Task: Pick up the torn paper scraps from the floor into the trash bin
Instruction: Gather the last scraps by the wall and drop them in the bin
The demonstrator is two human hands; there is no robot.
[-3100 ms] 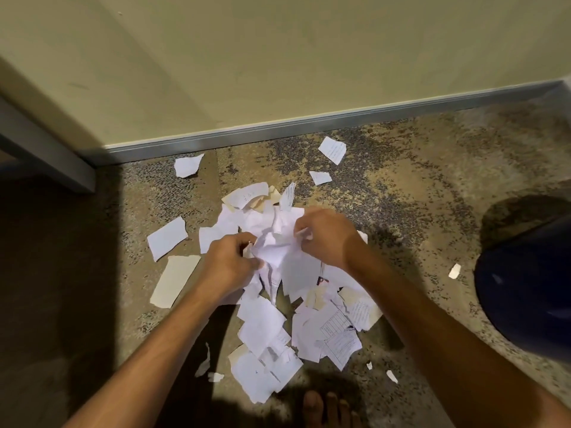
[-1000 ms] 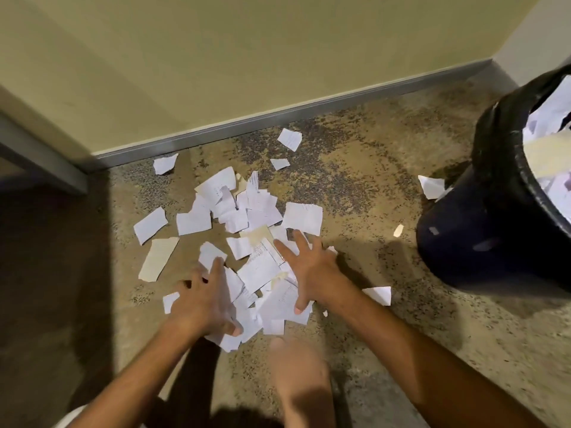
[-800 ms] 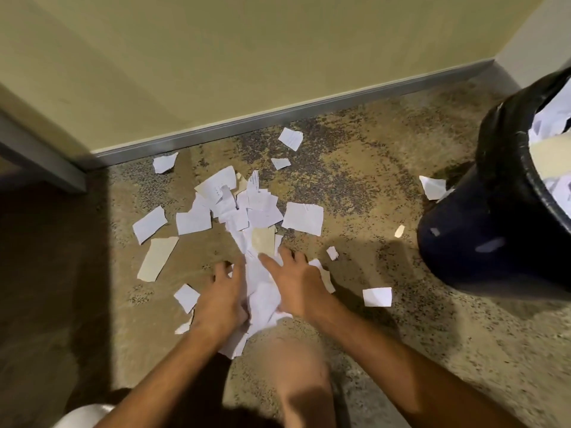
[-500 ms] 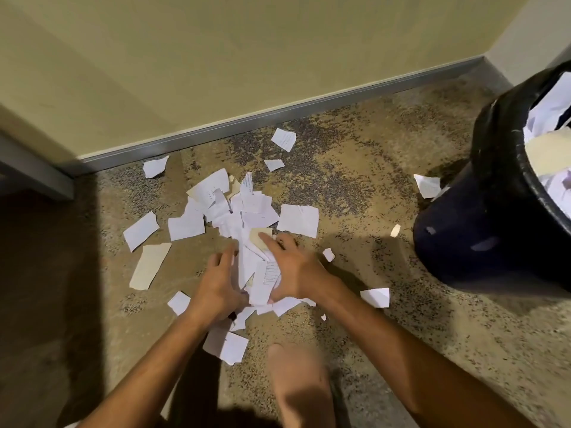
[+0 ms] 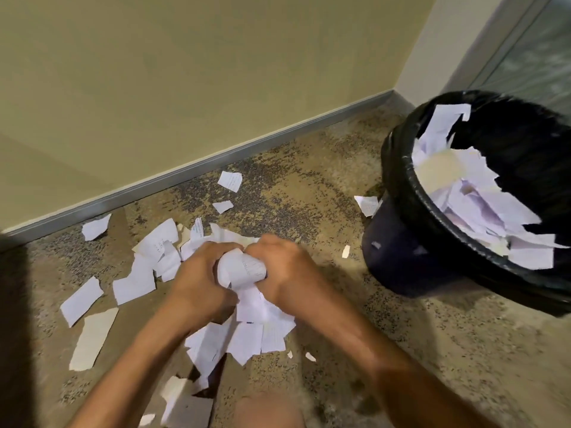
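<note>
Left hand [image 5: 200, 282] and right hand [image 5: 284, 273] grip bunched paper scraps [image 5: 244, 270].

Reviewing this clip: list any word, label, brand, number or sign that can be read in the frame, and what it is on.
No text can be read.
Bunch of scraps gripped by the left hand and right hand: faint printed lines, too blurred.
Scrap near the baseboard: faint writing, too small.
Scrap beside the trash bin: faint lines, unreadable.
Trash bin: no label visible.
</note>
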